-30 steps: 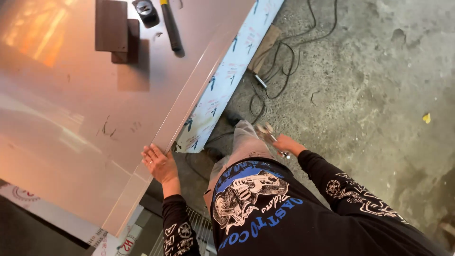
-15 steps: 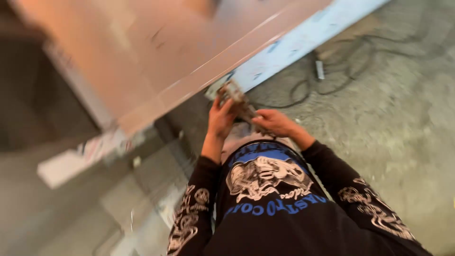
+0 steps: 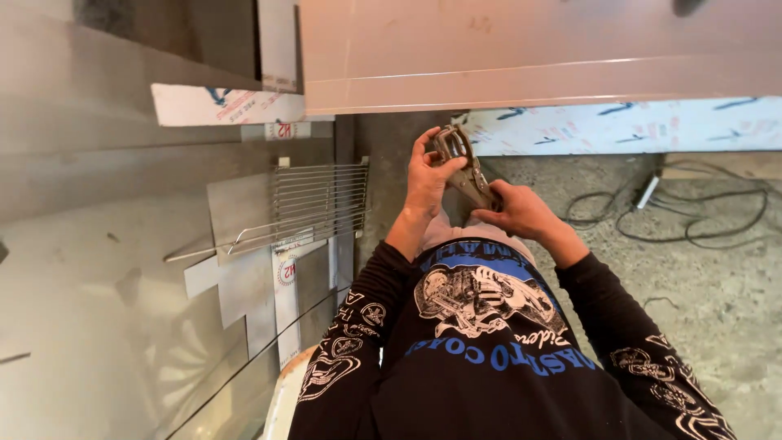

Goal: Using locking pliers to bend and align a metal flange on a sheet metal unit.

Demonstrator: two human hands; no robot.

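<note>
Head view looks down on a pair of locking clamp pliers (image 3: 463,167), dull worn metal, held just below the edge of the large steel sheet (image 3: 529,57). Its long axis runs diagonally, jaws up toward the sheet, handles down toward the person. Left hand (image 3: 428,175) is curled around the jaw end, fingers closed on it; right hand (image 3: 521,213) grips the handles, closed too. Both hands touch the tool, the left nearer the sheet. A wire rack (image 3: 314,200) lies left of the pliers, and what looks like a black cable (image 3: 692,216) on rough concrete to the right.
</note>
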